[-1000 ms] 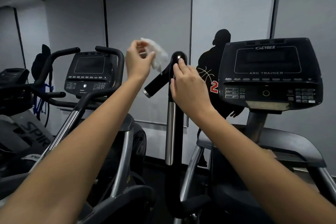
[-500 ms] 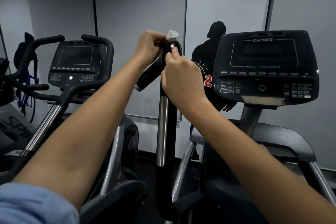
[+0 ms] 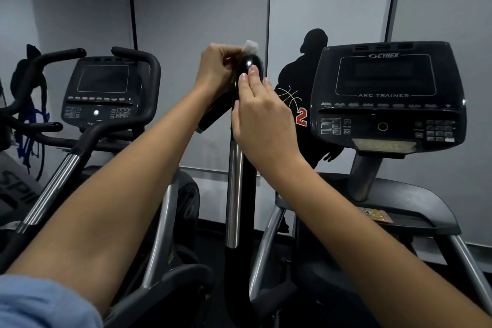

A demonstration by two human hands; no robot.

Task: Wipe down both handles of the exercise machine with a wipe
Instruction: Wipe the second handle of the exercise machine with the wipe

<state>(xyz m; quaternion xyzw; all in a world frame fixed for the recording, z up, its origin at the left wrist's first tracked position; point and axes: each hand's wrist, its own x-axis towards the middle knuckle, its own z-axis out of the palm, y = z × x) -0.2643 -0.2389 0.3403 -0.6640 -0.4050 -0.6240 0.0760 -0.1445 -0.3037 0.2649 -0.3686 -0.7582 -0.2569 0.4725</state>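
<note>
A tall black handle [image 3: 241, 194] with a chrome strip rises in the middle of the view, ending in a rounded glossy top [image 3: 250, 64]. My left hand [image 3: 217, 69] is closed on a white wipe [image 3: 250, 46], pressed against the left side of that top; only a corner of the wipe shows above the knob. My right hand [image 3: 262, 114] rests flat on the handle just below the top, fingers pointing up. A short black side grip [image 3: 213, 113] branches off to the left, partly hidden by my left wrist. No other handle of this machine is in view.
The Cybex Arc Trainer console [image 3: 387, 96] stands to the right on its post. A second machine with a console [image 3: 102, 88] and curved black bars [image 3: 149, 82] stands to the left. A grey panelled wall with a black basketball-player decal [image 3: 306, 104] lies behind.
My left hand swung the wipe from the air at the left onto the handle's top and now holds it there. My right hand stays on the handle.
</note>
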